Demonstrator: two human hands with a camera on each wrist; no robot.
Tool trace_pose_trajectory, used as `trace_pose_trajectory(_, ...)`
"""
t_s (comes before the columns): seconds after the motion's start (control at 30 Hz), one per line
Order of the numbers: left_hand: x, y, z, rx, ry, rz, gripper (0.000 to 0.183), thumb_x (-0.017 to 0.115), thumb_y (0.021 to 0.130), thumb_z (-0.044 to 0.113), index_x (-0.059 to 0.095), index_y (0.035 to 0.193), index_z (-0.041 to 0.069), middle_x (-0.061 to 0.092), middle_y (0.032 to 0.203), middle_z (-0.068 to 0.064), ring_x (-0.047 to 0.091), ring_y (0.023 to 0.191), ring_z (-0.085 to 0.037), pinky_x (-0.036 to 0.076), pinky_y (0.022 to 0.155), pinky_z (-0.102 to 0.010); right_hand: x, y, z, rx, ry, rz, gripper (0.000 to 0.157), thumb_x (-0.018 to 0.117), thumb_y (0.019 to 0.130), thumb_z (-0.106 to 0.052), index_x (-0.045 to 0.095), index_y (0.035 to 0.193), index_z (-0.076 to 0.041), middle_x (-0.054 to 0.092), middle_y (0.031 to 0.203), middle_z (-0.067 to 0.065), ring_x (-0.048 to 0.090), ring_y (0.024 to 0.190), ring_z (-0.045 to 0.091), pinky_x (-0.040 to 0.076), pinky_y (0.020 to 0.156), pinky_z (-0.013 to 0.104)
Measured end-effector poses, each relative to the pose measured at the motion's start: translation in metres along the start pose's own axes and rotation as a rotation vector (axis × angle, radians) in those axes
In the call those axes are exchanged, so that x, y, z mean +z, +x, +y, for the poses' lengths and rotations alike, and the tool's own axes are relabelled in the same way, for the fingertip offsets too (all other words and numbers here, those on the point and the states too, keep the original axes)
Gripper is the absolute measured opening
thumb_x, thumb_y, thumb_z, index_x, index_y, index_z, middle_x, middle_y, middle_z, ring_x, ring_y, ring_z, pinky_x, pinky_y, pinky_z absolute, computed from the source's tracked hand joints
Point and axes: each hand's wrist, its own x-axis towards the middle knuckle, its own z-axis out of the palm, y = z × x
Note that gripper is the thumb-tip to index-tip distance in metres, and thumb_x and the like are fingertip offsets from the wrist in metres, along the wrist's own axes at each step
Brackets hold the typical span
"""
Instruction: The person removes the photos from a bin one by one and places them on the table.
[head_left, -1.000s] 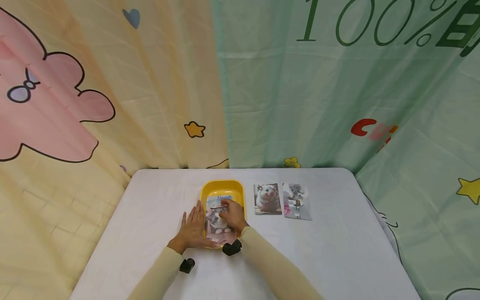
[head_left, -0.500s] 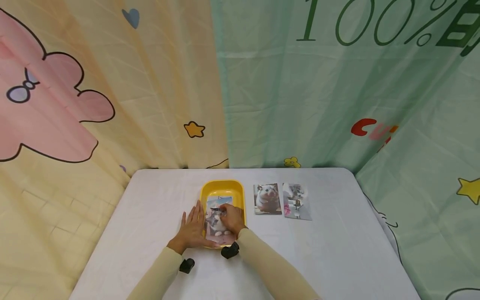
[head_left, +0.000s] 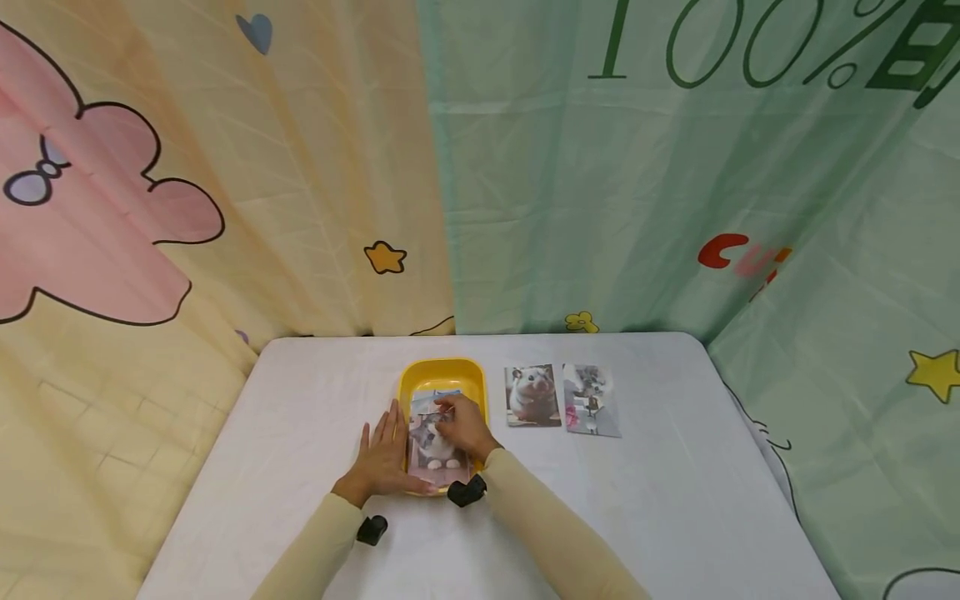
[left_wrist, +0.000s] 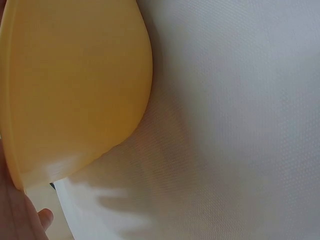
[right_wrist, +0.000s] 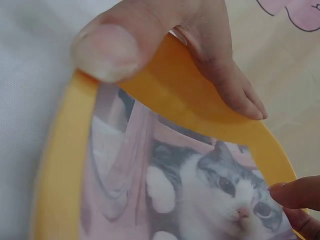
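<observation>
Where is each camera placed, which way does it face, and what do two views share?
Head: worn on the head, facing forward and down at the glossy yellow rounded tray; left hand, right hand and cream sleeves show.
Left wrist: worn there, facing the tray's outer wall and white cloth; part of the left hand shows.
Right wrist: worn there, facing the rectangular cat photo in the tray; left hand and right fingertips show.
Head and right wrist share photo, tray, hands.
</observation>
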Motion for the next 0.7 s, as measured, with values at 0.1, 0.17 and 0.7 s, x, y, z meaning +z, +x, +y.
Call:
trace_pose_trajectory(0.1, 0.001, 0.001, -0.001, -0.002, 0.005, -0.003, 0.147, 0.074, 0.055, 0.076, 0.002, 0.15, -0.01, -0.006, 0.159, -0.024, 0.004, 0.145, -0.043, -0.002, 0.112, -0.062, -0.005, 0.001, -0.001, -0.001, 0.024, 0.005, 0.037, 0.067, 0.085, 0.001, 0.062, 0.121, 0.004, 0.063, 0.109, 0.015, 0.06, 0.096, 0.028, 0.052, 0.084, 0.038)
trace_pose_trajectory(0.17, 0.001, 0.001, -0.001, -0.006, 0.003, -0.009, 0.147, 0.074, 0.055, 0.076, 0.002, 0.15, -0.01, -0.007, 0.159, -0.024, 0.004, 0.145, -0.042, -0.002, 0.112, -0.062, -0.007, 0.001, 0.0, 0.012, 0.039, 0.005, 0.035, 0.066, 0.086, 0.001, 0.062, 0.121, 0.004, 0.063, 0.109, 0.015, 0.06, 0.096, 0.028, 0.052, 0.084, 0.038)
trace_pose_trajectory(0.7, -0.002, -0.001, 0.002, -0.026, 0.007, -0.027, 0.147, 0.074, 0.056, 0.076, 0.0, 0.149, -0.01, -0.01, 0.158, -0.024, 0.003, 0.145, -0.042, -0.003, 0.113, -0.062, -0.025, -0.004, 0.006, 0.011, 0.124, 0.11, 0.011, 0.07, 0.088, -0.007, 0.075, 0.097, -0.003, 0.072, 0.094, 0.01, 0.069, 0.083, 0.021, 0.057, 0.072, 0.031)
